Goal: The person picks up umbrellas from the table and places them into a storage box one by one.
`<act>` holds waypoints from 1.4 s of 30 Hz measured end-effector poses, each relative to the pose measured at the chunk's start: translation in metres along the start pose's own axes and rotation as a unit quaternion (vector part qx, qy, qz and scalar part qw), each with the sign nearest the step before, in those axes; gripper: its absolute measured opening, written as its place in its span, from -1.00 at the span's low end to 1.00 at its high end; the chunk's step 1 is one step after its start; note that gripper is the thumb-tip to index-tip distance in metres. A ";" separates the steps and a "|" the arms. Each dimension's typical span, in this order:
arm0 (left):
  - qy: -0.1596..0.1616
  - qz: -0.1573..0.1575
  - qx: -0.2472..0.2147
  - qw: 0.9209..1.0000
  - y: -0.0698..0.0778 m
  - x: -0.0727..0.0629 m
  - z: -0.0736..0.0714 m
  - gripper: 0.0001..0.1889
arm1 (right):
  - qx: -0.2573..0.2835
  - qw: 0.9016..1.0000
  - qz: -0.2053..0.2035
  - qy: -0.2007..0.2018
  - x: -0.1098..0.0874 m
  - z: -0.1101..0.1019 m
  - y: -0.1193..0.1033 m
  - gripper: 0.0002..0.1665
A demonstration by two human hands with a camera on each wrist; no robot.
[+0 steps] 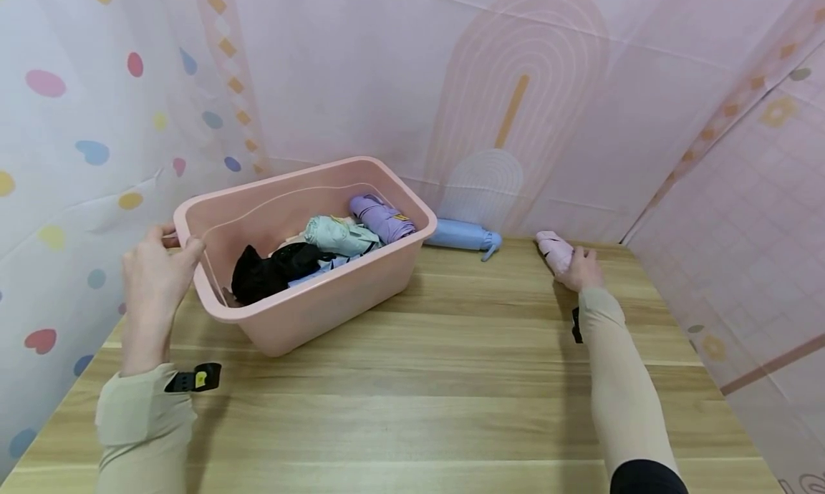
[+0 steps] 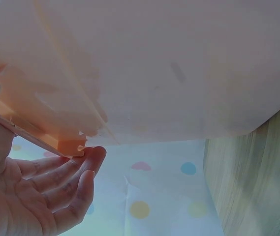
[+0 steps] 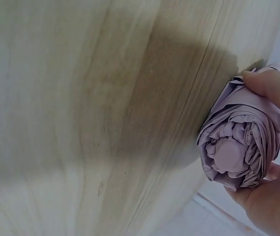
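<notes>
A pink plastic bin (image 1: 335, 311) stands on the table at the left. My left hand (image 1: 157, 265) grips its left rim, thumb over the edge; the left wrist view shows the fingers (image 2: 76, 196) under the rim's lip. At the far right, my right hand (image 1: 585, 270) holds a folded pale pink umbrella (image 1: 554, 252). In the right wrist view the thumb and fingers wrap around this umbrella (image 3: 243, 132), its round end facing the camera. Inside the bin lie a purple folded umbrella (image 1: 384, 218), a mint green one (image 1: 341, 235) and a black bundle (image 1: 264, 272).
A blue folded umbrella (image 1: 460, 235) lies by the back wall, right of the bin. The wooden table (image 1: 419, 408) ends at patterned curtains (image 1: 361, 71) behind and at both sides. A thin pale cord (image 1: 283, 197) runs inside the bin.
</notes>
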State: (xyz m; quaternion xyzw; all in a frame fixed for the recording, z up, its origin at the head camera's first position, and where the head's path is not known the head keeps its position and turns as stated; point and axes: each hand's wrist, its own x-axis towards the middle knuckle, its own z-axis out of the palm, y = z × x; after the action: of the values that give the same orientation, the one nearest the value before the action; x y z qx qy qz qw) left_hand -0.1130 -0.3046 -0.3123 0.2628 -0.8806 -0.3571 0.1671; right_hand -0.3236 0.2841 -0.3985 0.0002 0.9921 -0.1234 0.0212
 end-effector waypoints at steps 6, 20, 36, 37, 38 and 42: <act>0.004 0.005 0.003 1.000 -0.001 0.000 0.000 -0.33 | 0.007 1.000 0.009 -0.010 0.000 -0.002 0.001 -0.07; 0.004 0.006 0.002 1.000 0.000 -0.001 0.000 -0.33 | 0.029 0.999 0.032 -0.021 0.001 0.001 0.003 -0.02; 0.005 0.001 0.000 1.000 0.001 0.000 -0.001 -0.33 | 0.027 0.999 0.039 -0.008 -0.001 0.001 0.002 -0.13; 0.006 0.002 0.001 1.000 0.001 0.000 -0.001 -0.33 | 0.027 0.999 0.040 -0.008 -0.001 0.001 0.002 -0.13; 0.006 0.003 0.000 1.000 0.001 -0.001 -0.001 -0.33 | 0.027 0.999 0.041 -0.009 -0.001 0.001 0.002 -0.13; 0.004 0.017 0.004 1.000 0.001 0.000 -0.002 -0.34 | 0.027 0.999 0.044 -0.014 -0.001 0.002 0.002 -0.13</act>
State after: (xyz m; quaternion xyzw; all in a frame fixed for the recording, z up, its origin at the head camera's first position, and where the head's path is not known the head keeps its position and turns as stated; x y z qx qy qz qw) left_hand -0.1119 -0.3052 -0.3105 0.2496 -0.8858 -0.3498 0.1755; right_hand -0.3225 0.2855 -0.4005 0.0426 0.9871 -0.1493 0.0401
